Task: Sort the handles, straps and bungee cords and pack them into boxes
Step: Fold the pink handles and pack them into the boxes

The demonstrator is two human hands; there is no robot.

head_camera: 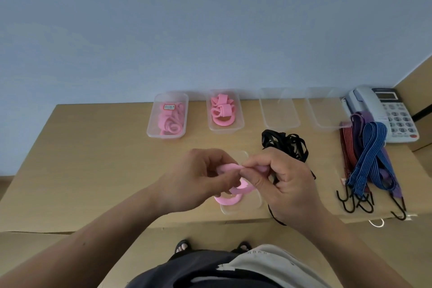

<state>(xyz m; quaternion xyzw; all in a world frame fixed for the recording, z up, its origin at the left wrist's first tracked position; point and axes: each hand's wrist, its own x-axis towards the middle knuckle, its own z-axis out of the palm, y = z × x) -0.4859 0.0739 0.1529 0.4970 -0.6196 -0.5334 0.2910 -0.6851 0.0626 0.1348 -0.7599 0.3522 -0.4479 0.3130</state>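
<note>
A: What is showing pink?
B: The strap (228,168) and the handle (226,200) are showing pink, and so are the pieces lying in two clear boxes (149,129). One is wearing a red-edged white label (168,107).
A: And the cords?
B: The blue cord (369,154) is carrying thin white stripes, the red cord (347,147) fine stripes, and the purple cord (361,118) is looking plain. Their hooks (350,208) are showing black, like the black straps (288,144). The phone (364,100) is looking pale grey, the table (93,159) tan.
</note>
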